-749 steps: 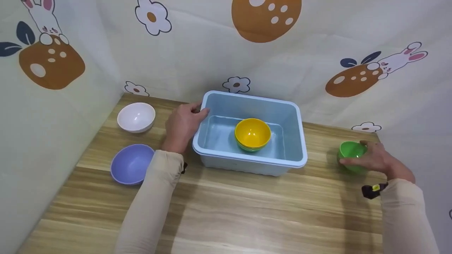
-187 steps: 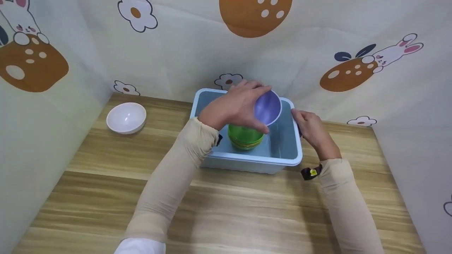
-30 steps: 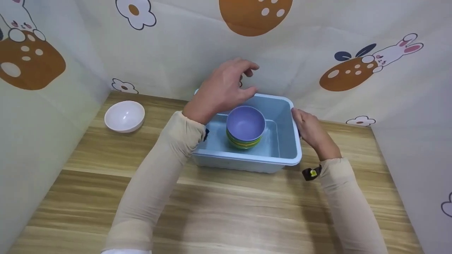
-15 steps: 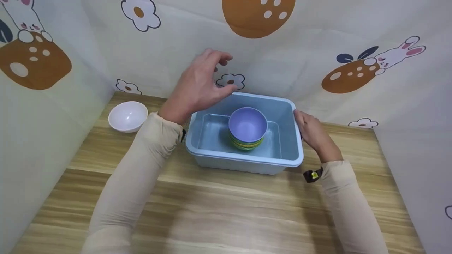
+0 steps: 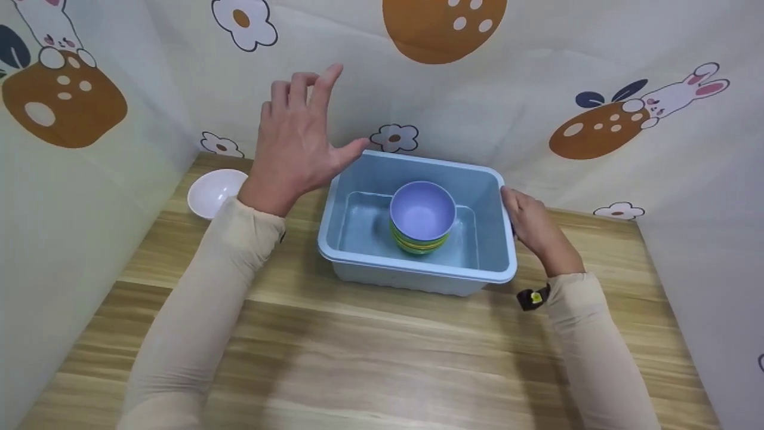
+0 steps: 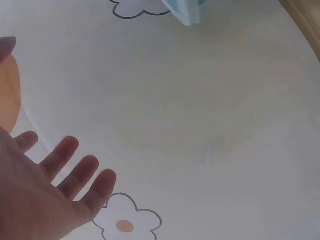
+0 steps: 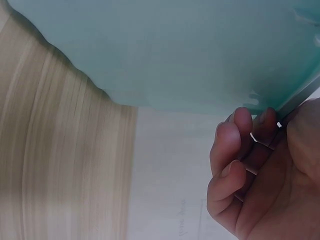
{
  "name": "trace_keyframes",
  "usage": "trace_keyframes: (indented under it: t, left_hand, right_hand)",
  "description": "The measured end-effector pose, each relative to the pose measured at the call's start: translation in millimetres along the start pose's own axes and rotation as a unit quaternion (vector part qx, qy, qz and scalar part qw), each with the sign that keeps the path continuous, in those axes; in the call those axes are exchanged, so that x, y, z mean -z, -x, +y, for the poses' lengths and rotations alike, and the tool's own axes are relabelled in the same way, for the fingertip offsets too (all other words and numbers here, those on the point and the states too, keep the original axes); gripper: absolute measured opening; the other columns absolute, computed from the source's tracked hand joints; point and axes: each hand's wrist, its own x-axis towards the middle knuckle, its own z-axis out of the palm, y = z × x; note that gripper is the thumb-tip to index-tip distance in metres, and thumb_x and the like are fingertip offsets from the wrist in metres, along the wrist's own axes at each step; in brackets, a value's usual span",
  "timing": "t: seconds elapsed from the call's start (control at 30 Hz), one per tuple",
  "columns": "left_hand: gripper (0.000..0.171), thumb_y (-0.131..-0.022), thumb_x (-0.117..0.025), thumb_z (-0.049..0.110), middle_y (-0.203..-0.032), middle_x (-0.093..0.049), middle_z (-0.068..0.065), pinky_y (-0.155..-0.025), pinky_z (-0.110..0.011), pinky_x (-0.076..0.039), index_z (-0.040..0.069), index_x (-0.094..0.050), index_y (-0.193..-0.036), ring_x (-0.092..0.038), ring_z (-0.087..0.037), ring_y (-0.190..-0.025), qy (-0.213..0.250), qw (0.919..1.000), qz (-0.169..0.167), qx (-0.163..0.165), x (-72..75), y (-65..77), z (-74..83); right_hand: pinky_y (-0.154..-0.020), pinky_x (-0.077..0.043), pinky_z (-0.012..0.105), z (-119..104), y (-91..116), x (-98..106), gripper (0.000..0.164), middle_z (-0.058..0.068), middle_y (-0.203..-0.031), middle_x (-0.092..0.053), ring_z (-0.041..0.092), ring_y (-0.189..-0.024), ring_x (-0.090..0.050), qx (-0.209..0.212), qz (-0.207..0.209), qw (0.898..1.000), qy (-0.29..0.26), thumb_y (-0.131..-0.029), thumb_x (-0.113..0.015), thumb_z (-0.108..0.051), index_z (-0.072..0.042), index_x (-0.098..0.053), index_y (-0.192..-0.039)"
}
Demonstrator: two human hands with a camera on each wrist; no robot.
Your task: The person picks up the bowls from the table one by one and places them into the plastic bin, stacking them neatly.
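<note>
My left hand (image 5: 295,143) is raised with spread fingers between the white bowl and the blue plastic tub (image 5: 418,269), holding nothing. In the left wrist view its palm (image 6: 40,200) faces the pale cloth. My right hand (image 5: 531,224) grips the tub's right rim; the right wrist view has its curled fingers (image 7: 227,145) at the tub wall (image 7: 165,55). Inside the tub stands a stack of bowls, a purple bowl (image 5: 422,210) on top and green and yellow edges (image 5: 419,245) below. The white bowl (image 5: 212,192) sits at the table's back left, partly hidden by my left wrist.
A wood-grain table (image 5: 370,358) carries everything. Pale cloth walls (image 5: 465,107) printed with rabbits, flowers and orange fruit shapes stand behind the tub and at both sides.
Earlier the purple bowl was in my left hand over the tub; now it tops the stack. My left hand has since moved left towards the white bowl. My right hand keeps its hold.
</note>
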Motion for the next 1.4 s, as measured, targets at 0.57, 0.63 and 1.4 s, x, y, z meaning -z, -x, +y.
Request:
trace_keyframes:
  t: [0.57, 0.63, 1.4]
  left_hand:
    - [0.108, -0.084, -0.048, 0.084, -0.167, -0.019, -0.016, -0.12, -0.064, -0.027, 0.028, -0.002, -0.165, -0.02, -0.04, -0.151, 0.031, 0.9941, -0.01, 0.103, -6.9, 17.3, -56.6]
    - [0.109, -0.084, -0.05, 0.084, -0.168, -0.017, -0.016, -0.121, -0.064, -0.024, 0.029, 0.0, -0.165, -0.018, -0.04, -0.152, 0.029, 0.9935, -0.007, 0.109, -9.1, 18.0, -63.3]
    - [0.114, -0.083, -0.059, 0.077, -0.167, -0.013, -0.02, -0.122, -0.069, -0.014, 0.018, -0.007, -0.165, -0.011, -0.046, -0.152, 0.044, 0.975, -0.034, 0.215, -34.7, 43.9, -129.7]
  right_hand:
    - [-0.072, -0.046, 0.033, -1, 0, 1, 0.059, 0.006, -0.073, -0.06, 0.014, -0.065, -0.059, 0.012, 0.015, 1.0, 0.001, -0.11, -0.019, -0.05, -0.006, -0.055, -0.096]
    - [-0.073, -0.046, 0.034, -1, 0, 1, 0.059, 0.006, -0.075, -0.061, 0.014, -0.067, -0.059, 0.013, 0.014, 1.0, 0.002, -0.11, -0.018, -0.05, -0.006, -0.055, -0.097]
    - [-0.079, -0.047, 0.035, 3, -2, 0, 0.063, 0.012, -0.088, -0.064, 0.024, -0.082, -0.062, 0.007, -0.001, 1.0, -0.001, -0.109, -0.014, -0.054, -0.007, -0.055, -0.107]
